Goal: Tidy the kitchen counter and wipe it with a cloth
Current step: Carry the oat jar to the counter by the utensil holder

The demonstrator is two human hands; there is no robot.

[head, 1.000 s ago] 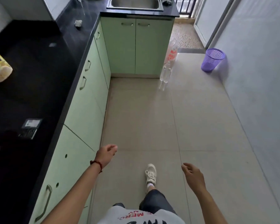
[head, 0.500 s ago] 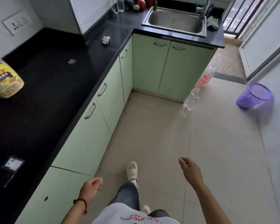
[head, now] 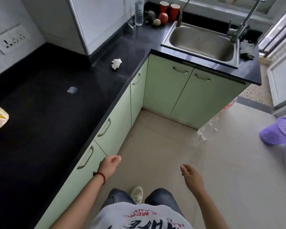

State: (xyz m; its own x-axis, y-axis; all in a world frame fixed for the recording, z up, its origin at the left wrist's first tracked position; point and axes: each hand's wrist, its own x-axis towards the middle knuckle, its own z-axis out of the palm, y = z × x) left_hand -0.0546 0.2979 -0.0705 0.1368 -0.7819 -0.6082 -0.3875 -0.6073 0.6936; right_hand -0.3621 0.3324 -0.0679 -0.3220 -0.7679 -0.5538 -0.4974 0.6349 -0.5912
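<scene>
I see both hands held over the floor, empty: left hand (head: 110, 165) at 7 o'clock, fingers loosely curled, a red string bracelet (head: 100, 176) on its wrist; right hand (head: 191, 176) at 5 o'clock, fingers loosely spread. The black L-shaped stone counter (head: 48, 113) runs from 9 to 12. On it, a crumpled white paper wad (head: 116, 63) at 11, and a dark grey cloth (head: 246, 50) just beside the steel sink (head: 200, 42) at 1. A purple plastic mesh bin (head: 280, 131) stands at 3.

Your left hand (head: 110, 166) hangs empty, fingers loosely curled, a red cord at its wrist; your right hand (head: 191, 176) hangs empty too, fingers slack.
</scene>
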